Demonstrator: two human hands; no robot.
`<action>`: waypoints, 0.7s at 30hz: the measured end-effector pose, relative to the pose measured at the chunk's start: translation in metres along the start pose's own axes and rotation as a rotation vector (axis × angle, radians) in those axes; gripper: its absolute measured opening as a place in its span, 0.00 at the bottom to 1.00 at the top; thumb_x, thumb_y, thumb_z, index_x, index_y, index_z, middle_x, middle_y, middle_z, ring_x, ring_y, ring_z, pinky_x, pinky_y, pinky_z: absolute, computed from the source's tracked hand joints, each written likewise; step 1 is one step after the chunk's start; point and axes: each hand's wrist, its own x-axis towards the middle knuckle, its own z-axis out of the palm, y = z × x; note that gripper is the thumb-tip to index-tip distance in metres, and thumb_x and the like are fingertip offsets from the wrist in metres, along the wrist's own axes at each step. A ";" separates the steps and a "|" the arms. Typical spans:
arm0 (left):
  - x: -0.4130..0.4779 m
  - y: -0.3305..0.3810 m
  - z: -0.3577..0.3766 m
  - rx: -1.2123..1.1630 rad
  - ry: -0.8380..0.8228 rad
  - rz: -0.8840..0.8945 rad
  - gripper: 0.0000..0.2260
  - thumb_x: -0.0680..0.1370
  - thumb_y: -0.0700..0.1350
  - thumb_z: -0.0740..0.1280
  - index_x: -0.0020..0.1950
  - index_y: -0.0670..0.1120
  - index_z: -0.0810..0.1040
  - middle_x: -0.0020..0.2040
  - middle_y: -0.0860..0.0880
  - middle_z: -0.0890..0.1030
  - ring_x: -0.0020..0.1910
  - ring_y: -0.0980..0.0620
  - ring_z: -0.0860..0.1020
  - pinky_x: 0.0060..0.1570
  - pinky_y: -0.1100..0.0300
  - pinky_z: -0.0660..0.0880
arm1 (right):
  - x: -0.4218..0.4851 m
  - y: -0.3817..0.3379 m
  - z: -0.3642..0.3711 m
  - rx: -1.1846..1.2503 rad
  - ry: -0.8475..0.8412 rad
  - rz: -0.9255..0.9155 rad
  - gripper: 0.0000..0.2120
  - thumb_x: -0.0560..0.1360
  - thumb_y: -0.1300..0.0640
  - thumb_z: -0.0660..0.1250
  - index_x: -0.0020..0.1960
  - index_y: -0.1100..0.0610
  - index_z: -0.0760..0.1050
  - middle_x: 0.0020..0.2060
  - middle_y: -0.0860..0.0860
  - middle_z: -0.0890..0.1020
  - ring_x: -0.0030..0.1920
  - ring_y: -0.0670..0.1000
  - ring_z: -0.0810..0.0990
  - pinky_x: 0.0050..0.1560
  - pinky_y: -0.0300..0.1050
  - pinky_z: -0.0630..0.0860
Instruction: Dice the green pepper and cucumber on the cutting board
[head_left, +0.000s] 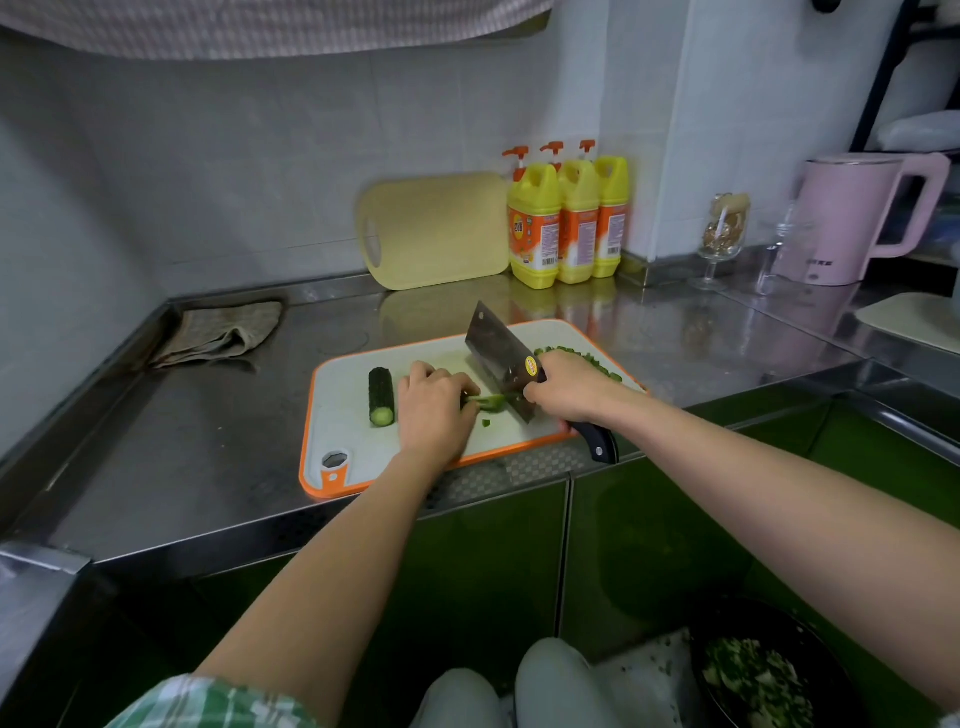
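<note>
A white cutting board (343, 410) with an orange rim lies on the steel counter. A dark green cucumber piece (381, 396) lies on its left part. My left hand (435, 410) presses curled fingers down on green pepper strips (488, 402) at the board's middle. My right hand (569, 385) grips the black handle of a cleaver (496, 347), whose blade stands just right of my left fingers, its edge on the pepper. A row of diced green pieces (582, 356) lies along the board's far right edge, partly hidden by my right hand.
A folded grey cloth (223, 332) lies at the back left of the counter (208, 447). A beige board (434, 228) and three yellow bottles (569, 221) stand against the wall. Glasses (722, 239) and a pink kettle (852, 213) stand at right. A dark bowl (763, 670) sits low at right.
</note>
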 end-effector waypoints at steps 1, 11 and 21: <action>0.000 -0.001 0.000 -0.016 0.029 -0.009 0.09 0.77 0.50 0.66 0.55 0.52 0.82 0.50 0.49 0.83 0.58 0.46 0.68 0.52 0.52 0.61 | 0.002 0.001 0.001 0.020 0.015 -0.002 0.06 0.76 0.63 0.57 0.41 0.59 0.68 0.30 0.59 0.77 0.23 0.53 0.75 0.21 0.36 0.67; -0.001 -0.004 -0.001 -0.032 0.155 -0.098 0.09 0.74 0.51 0.68 0.49 0.50 0.85 0.41 0.50 0.83 0.53 0.47 0.69 0.51 0.51 0.63 | -0.002 -0.003 -0.003 0.062 0.016 -0.012 0.07 0.77 0.63 0.56 0.40 0.57 0.67 0.28 0.56 0.74 0.23 0.52 0.75 0.24 0.37 0.68; -0.003 0.002 -0.008 -0.013 0.054 -0.026 0.11 0.75 0.51 0.68 0.55 0.51 0.83 0.45 0.51 0.84 0.57 0.46 0.69 0.54 0.52 0.64 | -0.006 -0.004 -0.008 0.037 -0.028 0.023 0.05 0.77 0.62 0.57 0.47 0.61 0.71 0.32 0.59 0.77 0.24 0.52 0.76 0.23 0.38 0.70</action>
